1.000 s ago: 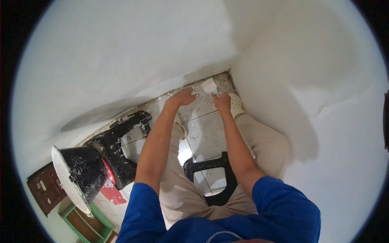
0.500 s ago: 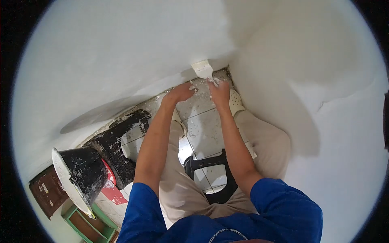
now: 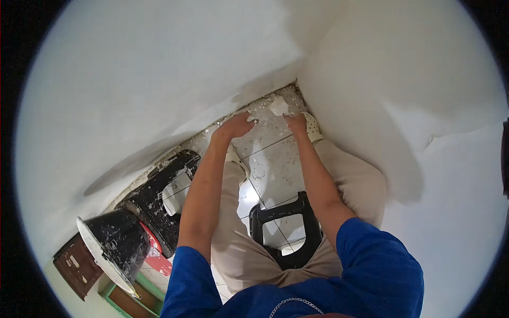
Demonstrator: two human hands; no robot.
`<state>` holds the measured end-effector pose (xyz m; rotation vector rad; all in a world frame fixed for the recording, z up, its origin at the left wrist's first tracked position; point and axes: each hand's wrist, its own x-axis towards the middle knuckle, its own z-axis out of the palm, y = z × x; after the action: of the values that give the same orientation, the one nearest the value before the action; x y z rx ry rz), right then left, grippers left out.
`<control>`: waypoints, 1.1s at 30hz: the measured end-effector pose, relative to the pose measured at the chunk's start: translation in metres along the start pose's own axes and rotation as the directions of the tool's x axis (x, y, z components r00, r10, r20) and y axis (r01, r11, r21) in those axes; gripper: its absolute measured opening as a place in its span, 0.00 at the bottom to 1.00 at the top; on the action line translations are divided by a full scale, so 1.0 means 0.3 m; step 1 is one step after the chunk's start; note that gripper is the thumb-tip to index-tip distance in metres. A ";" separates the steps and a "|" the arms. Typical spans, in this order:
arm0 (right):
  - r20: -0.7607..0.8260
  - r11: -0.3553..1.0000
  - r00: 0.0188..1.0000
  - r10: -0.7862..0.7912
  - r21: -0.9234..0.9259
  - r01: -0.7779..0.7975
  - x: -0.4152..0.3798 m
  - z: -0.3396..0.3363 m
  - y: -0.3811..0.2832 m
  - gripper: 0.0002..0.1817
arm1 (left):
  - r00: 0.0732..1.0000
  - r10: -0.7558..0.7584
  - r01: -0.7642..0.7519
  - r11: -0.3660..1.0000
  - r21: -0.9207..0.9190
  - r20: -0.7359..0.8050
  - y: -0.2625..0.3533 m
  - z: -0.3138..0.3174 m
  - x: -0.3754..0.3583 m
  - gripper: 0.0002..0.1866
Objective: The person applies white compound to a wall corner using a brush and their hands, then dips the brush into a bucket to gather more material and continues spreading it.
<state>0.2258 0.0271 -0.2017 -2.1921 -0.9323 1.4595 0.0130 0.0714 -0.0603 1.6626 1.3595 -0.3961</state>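
Observation:
My right hand (image 3: 297,123) is closed around the handle of a wide, off-white paintbrush (image 3: 279,106), low over the floor near the corner. Its head is blurred and points toward the foot of the left wall. My left hand (image 3: 237,125) is beside it, lower along the same wall, with the fingers curled in. Something whitish shows at its fingertips, too small to name. Pale flakes and spatters mark the grey tiled floor (image 3: 273,153) under both hands. Cream clogs (image 3: 313,127) with holes are on my feet.
A black stool (image 3: 286,209) is between my legs. To the left, a paint-spattered black stool (image 3: 159,193) stands along the wall, near a black bucket (image 3: 119,241) with a white rim and a red item (image 3: 156,257). A brown box (image 3: 78,265) and green-framed furniture (image 3: 132,297) lie beyond. White walls (image 3: 175,69) meet ahead.
The paintbrush and my right hand have moved right and down, away from the left wall. My left hand has barely moved. The view has shifted slightly.

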 end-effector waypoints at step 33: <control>-0.187 0.899 0.977 -0.102 0.403 0.171 0.157 0.025 -0.038 0.12 | 0.993 0.107 -0.105 0.994 0.041 -0.048 0.104 -0.031 0.012 0.28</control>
<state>0.2272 0.0671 -0.2300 -1.8556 -0.6337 1.2551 0.0394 0.0821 -0.0441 1.7790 1.3009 -0.3222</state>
